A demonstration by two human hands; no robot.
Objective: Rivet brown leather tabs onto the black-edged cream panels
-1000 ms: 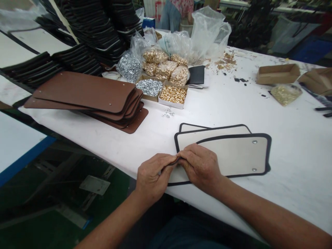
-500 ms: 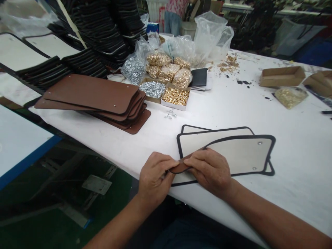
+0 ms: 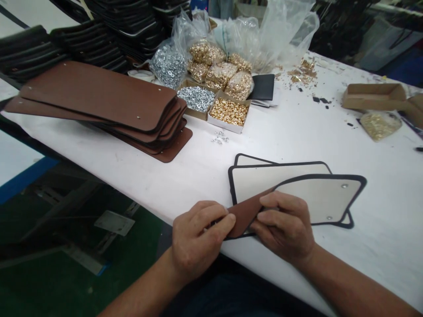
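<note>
My left hand [image 3: 194,240] and my right hand [image 3: 286,226] both pinch the near corner of a flat panel [image 3: 317,198] at the table's front edge. The panel is cream with a black rim on top and brown underneath; its corner is folded up, so the brown side [image 3: 246,211] shows between my fingers. Two metal rivets sit near its right end. It lies on top of two more cream panels [image 3: 264,176].
A stack of brown panels [image 3: 105,101] lies to the left. Behind it stand black panel stacks [image 3: 109,35]. Boxes of silver [image 3: 195,97] and gold rivets [image 3: 229,112], bags of hardware [image 3: 214,66] and cardboard trays [image 3: 373,94] sit farther back on the white table [image 3: 297,132].
The panel's corner has been bent up further, showing more of its brown underside. The camera has dipped and moved nearer the table.
</note>
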